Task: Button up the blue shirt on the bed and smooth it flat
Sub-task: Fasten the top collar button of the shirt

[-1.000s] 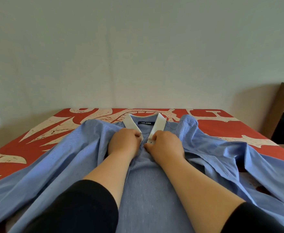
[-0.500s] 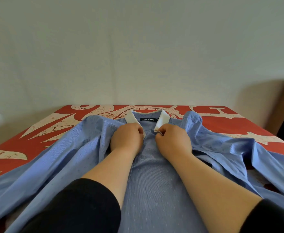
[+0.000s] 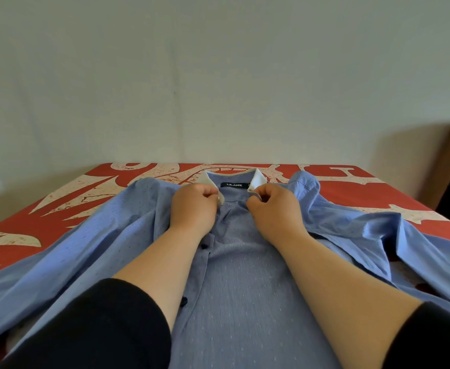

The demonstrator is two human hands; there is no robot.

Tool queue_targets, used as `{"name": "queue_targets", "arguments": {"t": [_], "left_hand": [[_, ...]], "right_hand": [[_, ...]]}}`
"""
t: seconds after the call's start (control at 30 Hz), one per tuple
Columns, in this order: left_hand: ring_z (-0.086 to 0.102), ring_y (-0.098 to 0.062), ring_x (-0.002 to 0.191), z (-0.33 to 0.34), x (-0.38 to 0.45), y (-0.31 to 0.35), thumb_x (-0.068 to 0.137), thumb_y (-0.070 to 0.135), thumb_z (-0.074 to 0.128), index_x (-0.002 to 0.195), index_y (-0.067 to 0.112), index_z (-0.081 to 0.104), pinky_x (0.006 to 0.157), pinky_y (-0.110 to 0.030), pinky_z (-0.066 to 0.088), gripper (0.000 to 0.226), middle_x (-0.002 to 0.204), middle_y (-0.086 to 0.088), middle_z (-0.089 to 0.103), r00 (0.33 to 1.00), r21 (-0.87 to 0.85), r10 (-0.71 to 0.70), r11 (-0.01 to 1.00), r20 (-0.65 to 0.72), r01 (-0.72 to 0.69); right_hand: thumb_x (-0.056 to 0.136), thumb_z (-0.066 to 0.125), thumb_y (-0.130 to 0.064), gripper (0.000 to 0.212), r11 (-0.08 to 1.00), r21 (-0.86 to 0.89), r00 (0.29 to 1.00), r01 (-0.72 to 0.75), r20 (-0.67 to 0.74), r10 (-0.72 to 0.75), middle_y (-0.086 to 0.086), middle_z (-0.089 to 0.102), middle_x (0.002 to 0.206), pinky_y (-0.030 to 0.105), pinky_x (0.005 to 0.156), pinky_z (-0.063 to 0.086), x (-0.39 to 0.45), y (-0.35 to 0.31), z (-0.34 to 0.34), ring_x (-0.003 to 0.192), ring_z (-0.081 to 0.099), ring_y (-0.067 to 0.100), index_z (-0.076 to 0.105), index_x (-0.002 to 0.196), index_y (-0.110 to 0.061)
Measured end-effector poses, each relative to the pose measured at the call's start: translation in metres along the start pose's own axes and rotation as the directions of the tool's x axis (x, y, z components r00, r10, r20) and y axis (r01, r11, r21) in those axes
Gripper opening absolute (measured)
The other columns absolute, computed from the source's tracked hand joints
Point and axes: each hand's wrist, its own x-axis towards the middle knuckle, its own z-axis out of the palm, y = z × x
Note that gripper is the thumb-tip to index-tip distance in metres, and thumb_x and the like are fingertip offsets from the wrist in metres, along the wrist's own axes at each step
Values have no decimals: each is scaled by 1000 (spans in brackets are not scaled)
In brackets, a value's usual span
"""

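The blue shirt (image 3: 245,294) lies face up on the bed (image 3: 59,209), its front open and its sleeves spread to both sides. Its white collar (image 3: 257,181) points at the far wall, with a dark label between the collar tips. My left hand (image 3: 194,206) pinches the left collar tip and the front edge below it. My right hand (image 3: 274,206) pinches the right collar tip. The two hands are a little apart. Dark buttons (image 3: 184,300) show along the left front edge by my left forearm.
The bed cover is red with a cream pattern and reaches a plain wall (image 3: 218,75) behind. A wooden frame (image 3: 447,161) with a dark panel stands at the right edge. Both of my upper arms wear black sleeves.
My hands have moved apart and toward the collar, drawing the two front edges away from each other. The view has tipped up and shifted slightly.
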Motion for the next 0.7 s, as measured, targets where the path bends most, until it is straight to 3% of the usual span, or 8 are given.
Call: {"name": "queue_targets", "arguments": {"t": [0.1, 0.2, 0.43, 0.7], "left_hand": [[59, -15, 86, 0, 0, 2, 87, 14, 55, 80, 17, 72, 67, -21, 42, 19, 91, 1, 69, 1000, -15, -13, 1000, 9, 13], [60, -13, 74, -1, -2, 6, 85, 14, 57, 66, 26, 66, 62, -21, 45, 25, 77, 5, 67, 998, -148, -39, 988, 40, 44], [51, -5, 55, 1, -6, 12, 86, 14, 58, 70, 24, 67, 53, -19, 38, 21, 61, 11, 60, 997, -236, -39, 970, 59, 52], [56, 0, 69, 5, -10, 15, 86, 15, 60, 80, 24, 68, 57, -13, 40, 14, 73, 15, 62, 992, -223, -33, 973, 121, 59]], "right_hand": [[83, 53, -16, 16, 999, 37, 1000, 0, -7, 1, 2, 53, 63, 25, 54, 38, 0, -1, -1, 58, 44, 14, 55, 69, -9], [85, 53, -18, 21, 997, 70, 999, 27, -34, -24, -2, 50, 57, 23, 52, 37, 0, -3, -1, 54, 42, 12, 53, 65, -14], [83, 55, -15, 20, 990, 88, 994, 107, -16, -106, -8, 48, 55, 21, 51, 35, -4, -7, 3, 52, 41, 8, 55, 64, -17], [82, 59, -18, 17, 990, 75, 993, 116, 11, -117, -12, 54, 58, 21, 54, 36, -4, -5, 4, 57, 48, 4, 58, 66, -24]]}}
